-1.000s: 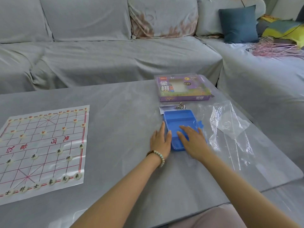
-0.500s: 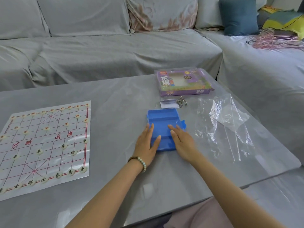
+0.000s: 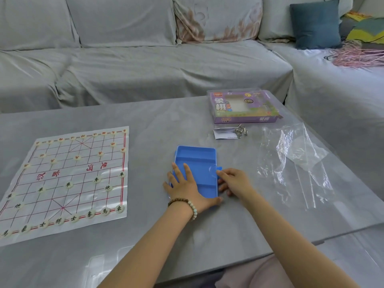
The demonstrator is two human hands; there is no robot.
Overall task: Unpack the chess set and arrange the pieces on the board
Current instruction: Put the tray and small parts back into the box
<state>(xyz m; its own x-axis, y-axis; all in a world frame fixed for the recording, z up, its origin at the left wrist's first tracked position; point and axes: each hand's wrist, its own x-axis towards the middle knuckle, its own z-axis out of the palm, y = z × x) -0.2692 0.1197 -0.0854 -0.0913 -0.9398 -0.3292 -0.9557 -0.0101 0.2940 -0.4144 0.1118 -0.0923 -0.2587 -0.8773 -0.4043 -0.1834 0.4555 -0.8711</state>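
Both hands are down on the blue plastic tray (image 3: pixel 199 161), which lies flat around the middle of the grey table (image 3: pixel 145 121), a little right of centre and closer to the near edge than the far one. The left hand (image 3: pixel 187 190), with a bead bracelet (image 3: pixel 190 205) on its wrist, rests palm-down over the tray's near left part, fingers straight and spread apart, the thumb stretched along the near rim. The right hand (image 3: pixel 235 181) sits at the tray's right rim, fingers bent and bunched together, the forefinger tip right at a small blue tab that juts from that side; I can't tell whether it really pinches anything. The tray's shallow compartments show bare blue plastic. Over toward the left edge of the table lies the paper xiangqi board (image 3: pixel 68 175), red lines and red characters across its middle, and the round pale chess pieces (image 3: pixel 119 208) are set out on it, black-lettered along the near rows, red-lettered along the far ones. Near the far right corner lies the purple game box (image 3: pixel 243 107), flat. Just in front of it are a white slip of paper (image 3: pixel 223 134) and a small tangle of metal rings (image 3: pixel 241 130). A crumpled clear plastic bag (image 3: pixel 295 163) sprawls along the right edge. Beyond the table runs a grey-covered sofa (image 3: pixel 135 65) with a teal cushion (image 3: pixel 314 23) on it.
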